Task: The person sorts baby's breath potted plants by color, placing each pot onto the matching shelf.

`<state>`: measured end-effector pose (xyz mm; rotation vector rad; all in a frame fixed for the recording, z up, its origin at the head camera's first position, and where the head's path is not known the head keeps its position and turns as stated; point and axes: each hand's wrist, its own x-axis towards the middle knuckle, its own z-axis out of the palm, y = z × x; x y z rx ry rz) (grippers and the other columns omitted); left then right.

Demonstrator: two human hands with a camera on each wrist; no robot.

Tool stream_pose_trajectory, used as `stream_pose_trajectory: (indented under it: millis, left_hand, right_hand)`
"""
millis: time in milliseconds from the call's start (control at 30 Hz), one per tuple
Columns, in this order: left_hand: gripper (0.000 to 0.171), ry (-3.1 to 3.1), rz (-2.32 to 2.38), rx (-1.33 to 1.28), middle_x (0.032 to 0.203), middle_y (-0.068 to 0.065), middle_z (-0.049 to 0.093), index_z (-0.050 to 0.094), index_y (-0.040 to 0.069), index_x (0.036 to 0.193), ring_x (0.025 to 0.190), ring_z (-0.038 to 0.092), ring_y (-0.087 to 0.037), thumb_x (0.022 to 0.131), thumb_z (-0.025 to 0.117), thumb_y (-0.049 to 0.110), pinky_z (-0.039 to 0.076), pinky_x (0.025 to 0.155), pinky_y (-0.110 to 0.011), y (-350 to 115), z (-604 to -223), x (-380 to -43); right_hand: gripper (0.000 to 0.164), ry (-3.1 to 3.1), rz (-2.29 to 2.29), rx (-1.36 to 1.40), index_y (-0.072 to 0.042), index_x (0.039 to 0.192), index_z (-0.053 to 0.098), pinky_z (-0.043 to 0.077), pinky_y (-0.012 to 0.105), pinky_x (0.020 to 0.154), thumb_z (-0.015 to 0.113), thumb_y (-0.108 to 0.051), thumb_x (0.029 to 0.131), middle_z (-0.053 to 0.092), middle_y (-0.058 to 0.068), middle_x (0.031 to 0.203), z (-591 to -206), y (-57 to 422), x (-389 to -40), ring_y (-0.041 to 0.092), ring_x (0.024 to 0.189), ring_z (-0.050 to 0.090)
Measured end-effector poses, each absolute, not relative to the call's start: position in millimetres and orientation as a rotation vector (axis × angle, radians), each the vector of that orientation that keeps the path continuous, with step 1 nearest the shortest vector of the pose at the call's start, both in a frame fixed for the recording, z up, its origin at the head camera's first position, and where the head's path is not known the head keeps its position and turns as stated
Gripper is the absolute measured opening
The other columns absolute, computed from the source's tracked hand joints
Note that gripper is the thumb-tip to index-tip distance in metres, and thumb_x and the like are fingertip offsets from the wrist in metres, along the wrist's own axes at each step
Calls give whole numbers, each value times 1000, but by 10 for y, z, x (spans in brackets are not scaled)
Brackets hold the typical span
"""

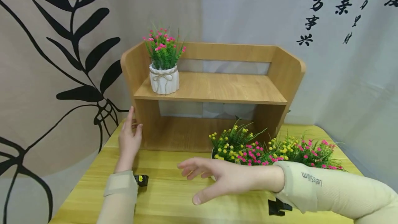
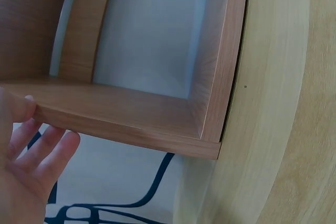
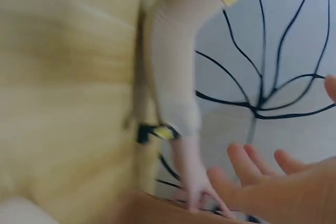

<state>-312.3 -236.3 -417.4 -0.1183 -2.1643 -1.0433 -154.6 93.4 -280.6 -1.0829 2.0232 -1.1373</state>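
A two-tier wooden desktop shelf (image 1: 224, 85) stands upright on the table. At its left side panel (image 2: 121, 124), my left hand (image 1: 129, 142) holds the front edge, thumb at the edge and fingers along the outer face. My right hand (image 1: 217, 177) hovers in front of the shelf, fingers spread and holding nothing. Just behind that hand and forearm are several potted artificial flowers (image 1: 231, 144), yellow and pink, their pots mostly hidden. Another pink-flowered plant (image 1: 164, 53) in a white pot tied with twine sits at the left of the upper tier.
The yellow wood-grain table (image 1: 168, 203) carries the shelf and flowers. Behind hangs a pale curtain (image 1: 248, 9) with black leaf drawings and characters. A black wrist mount (image 1: 141, 180) sits beside the left wrist and another mount (image 1: 278, 207) below the right forearm.
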Motion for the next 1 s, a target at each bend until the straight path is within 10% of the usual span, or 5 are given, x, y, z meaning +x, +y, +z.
stream_pose_trajectory:
  millis: [467, 1000]
  left_hand:
    - [81, -2154, -1049, -130, 133, -21, 51, 22, 35, 154, 99, 60, -41, 93, 58, -4, 54, 72, -53, -2369, -4209, -3090]
    - [79, -2144, -1055, -152, 140, -18, 48, 23, 34, 154, 100, 59, -41, 94, 58, -3, 54, 73, -52, -2347, -4151, -3090]
  right_hand:
    - [65, 2217, -1404, -978, -7, 144, 40, 42, 45, 98, 71, -20, 89, 53, 11, 133, -4098, 1215, -1461, 23, 121, 50]
    - [91, 2393, -1553, -420, 23, 142, 14, 36, 55, 104, 72, -21, 87, 19, 41, 146, -4101, 1659, -1340, 52, 133, 29]
